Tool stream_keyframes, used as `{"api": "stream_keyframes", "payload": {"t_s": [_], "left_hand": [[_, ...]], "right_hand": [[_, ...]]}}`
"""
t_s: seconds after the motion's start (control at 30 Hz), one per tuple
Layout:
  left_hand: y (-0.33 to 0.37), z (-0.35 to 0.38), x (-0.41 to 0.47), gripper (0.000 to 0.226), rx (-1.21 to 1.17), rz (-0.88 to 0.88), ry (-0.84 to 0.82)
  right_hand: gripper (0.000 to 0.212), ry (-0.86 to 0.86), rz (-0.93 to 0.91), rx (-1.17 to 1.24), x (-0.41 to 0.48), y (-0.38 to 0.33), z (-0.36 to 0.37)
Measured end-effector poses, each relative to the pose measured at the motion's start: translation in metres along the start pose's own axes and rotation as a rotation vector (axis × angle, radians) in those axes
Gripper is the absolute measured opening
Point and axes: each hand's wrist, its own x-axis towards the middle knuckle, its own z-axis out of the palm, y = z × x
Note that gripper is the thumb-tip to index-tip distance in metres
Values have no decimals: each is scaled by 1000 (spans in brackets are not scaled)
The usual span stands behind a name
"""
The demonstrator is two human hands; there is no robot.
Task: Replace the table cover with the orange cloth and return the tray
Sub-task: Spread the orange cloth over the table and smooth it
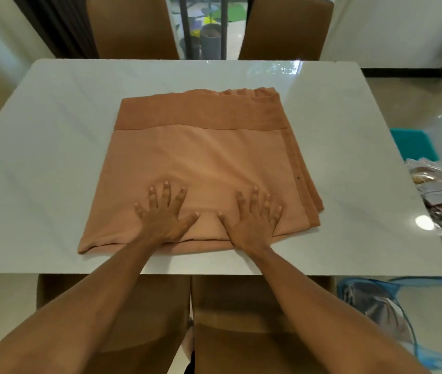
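cloth vs fingers: the orange cloth [201, 163] is right under my fingers [166, 194]. Most of it stretches out beyond the fingertips, and its near folded edge sits back under my wrists.
left hand: the left hand [164, 215] is palm-down on the cloth with its fingers straight and splayed, thumb angled inward, gripping nothing.
right hand: same deal for the right hand [252, 218], flat and spread, just pressing. The thumbs are near each other but apart, and the little finger is close to the cloth's right edge.
arms: both forearms reach straight out over the near edge of the desk [52, 130].
cloth look: it's folded into a rough rectangle, with stacked layers showing along the right side and a darker band across the far end. It lies mid-desk.
right of my fingers: there's a shiny tray [435, 195] with packets on it, well apart, past the desk's edge.
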Motion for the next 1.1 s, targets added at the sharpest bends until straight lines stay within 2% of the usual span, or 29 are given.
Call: {"api": "stream_keyframes", "payload": {"t_s": [0.3, 0.37, 0.43, 0.47, 0.53, 0.63, 0.73, 0.87, 0.97, 1.1], "left_hand": [[-13, -27, 29, 86, 82, 129, -47], [-2, -28, 24, 78, 85, 188, 97], [26, -17, 6, 70, 51, 422, 197], [39, -8, -4, 67, 12, 533, 200], [69, 8, -20, 65, -40, 638, 159], [107, 21, -31, 66, -45, 662, 151], [137, 22, -34, 70, 1, 679, 122], [173, 13, -35, 68, 28, 641, 128], [192, 7, -36, 55, 19, 642, 175], [203, -3, -33, 26, -316, 547, 209]], "right_hand": [[91, -77, 130, 54, -33, -21, 10], [88, -80, 61, 48, -35, -18, 6], [79, -75, -41, 69, -42, 3, -3], [73, -76, -118, 87, -44, 17, -8], [64, -60, -264, 119, -48, 50, -22], [63, -9, -338, 81, -47, 103, -47], [48, 84, -317, 71, -36, 137, -66], [27, 17, -250, 265, -24, 141, -92], [26, 47, -227, 348, -14, 135, -105], [23, 173, -197, 520, 1, 124, -111]]}}
